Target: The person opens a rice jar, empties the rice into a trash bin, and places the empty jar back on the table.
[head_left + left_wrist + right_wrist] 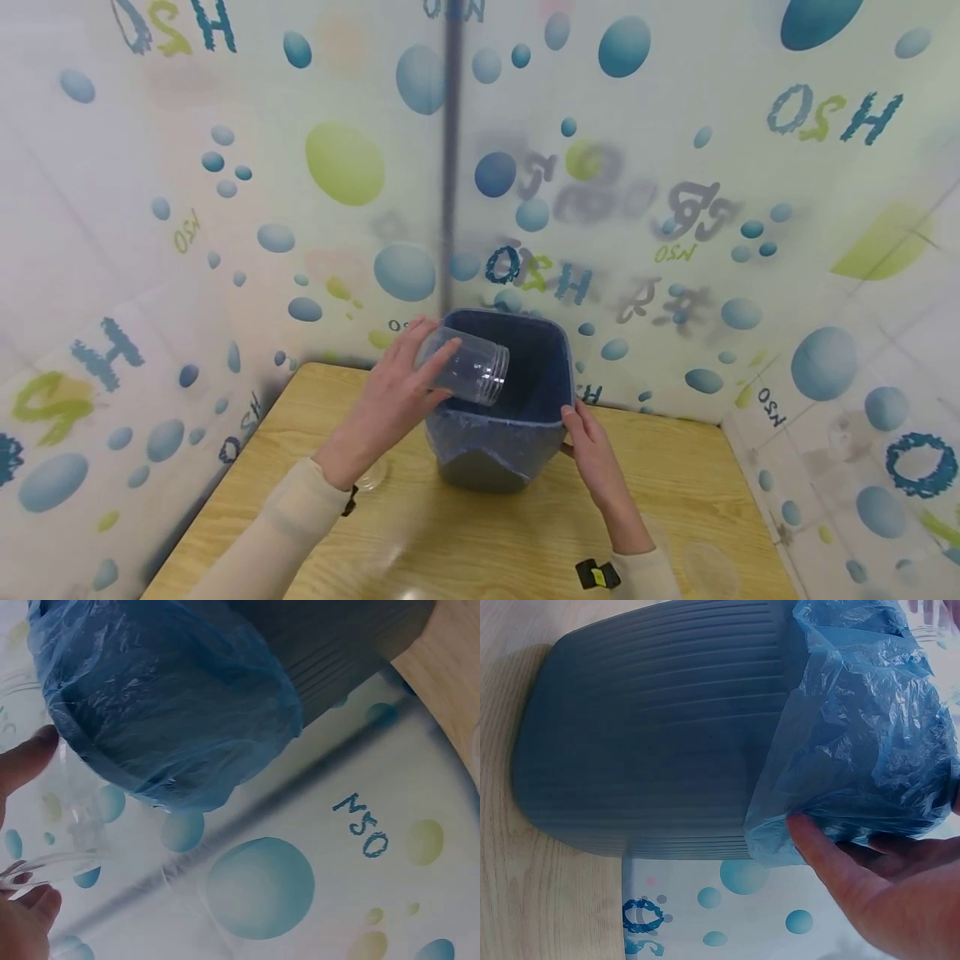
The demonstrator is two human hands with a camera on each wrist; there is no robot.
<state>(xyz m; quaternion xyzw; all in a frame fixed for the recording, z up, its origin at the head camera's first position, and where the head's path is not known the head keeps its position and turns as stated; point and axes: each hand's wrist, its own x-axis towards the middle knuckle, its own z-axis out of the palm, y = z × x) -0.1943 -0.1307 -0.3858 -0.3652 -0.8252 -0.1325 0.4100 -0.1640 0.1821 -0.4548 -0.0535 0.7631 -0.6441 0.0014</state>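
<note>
A clear plastic jar lies on its side in my left hand, whose fingers and thumb curl round its base end. The jar's threaded open mouth points right, over the opening of a dark grey-blue trash can. A thin blue plastic bag lines the can and folds down over its rim. On the can's right side, my right hand grips the rim and the bag, with the thumb on the outside. The jar looks see-through, and the bottom of the can is hidden.
The can stands on a wood-grain table in a corner between patterned walls. A clear round lid lies on the table by my left wrist. Another faint transparent disc lies near the front right.
</note>
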